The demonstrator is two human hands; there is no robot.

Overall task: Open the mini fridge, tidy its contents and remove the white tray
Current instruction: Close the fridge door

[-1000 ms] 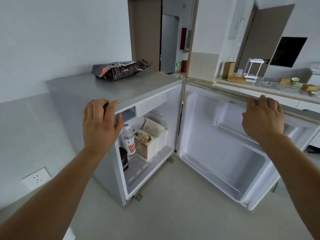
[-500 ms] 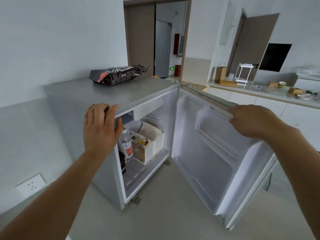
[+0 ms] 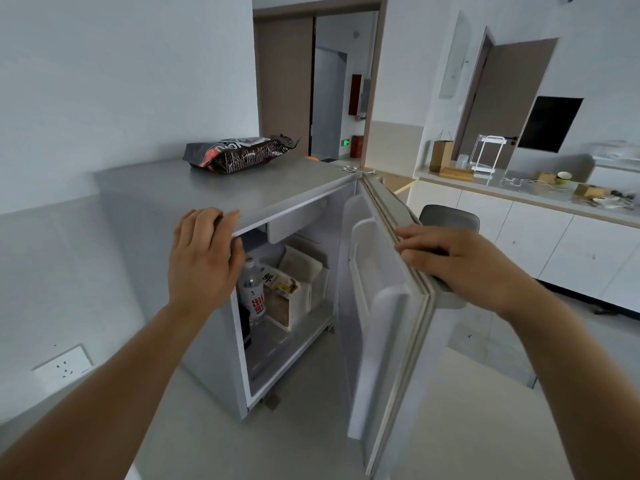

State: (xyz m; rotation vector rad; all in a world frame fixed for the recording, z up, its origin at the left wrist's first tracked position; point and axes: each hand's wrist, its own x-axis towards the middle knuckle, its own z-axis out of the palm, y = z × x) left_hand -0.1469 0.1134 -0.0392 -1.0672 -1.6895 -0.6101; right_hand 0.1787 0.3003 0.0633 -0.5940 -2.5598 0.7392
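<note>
The grey mini fridge (image 3: 166, 192) stands half open. My left hand (image 3: 202, 258) grips its top front corner, fingers on top and thumb under the edge. My right hand (image 3: 446, 261) holds the top edge of the fridge door (image 3: 381, 323), which stands roughly edge-on to me. Inside, a clear water bottle (image 3: 252, 292) with a red label stands at the front left, with a dark bottle (image 3: 244, 323) partly hidden beside it. To their right a brown and white carton (image 3: 280, 296) sits in a white tray (image 3: 306, 299) with pale packets behind it.
A dark snack bag (image 3: 239, 154) lies on the fridge top. A wall socket (image 3: 62, 367) is low on the left wall. A grey stool (image 3: 450, 218) stands behind the door. At right, a white counter (image 3: 519, 199) carries a paper bag, rack and cups.
My right hand has swung the door from wide open toward the fridge, so it now stands about half open. My left hand has stayed on the top corner.
</note>
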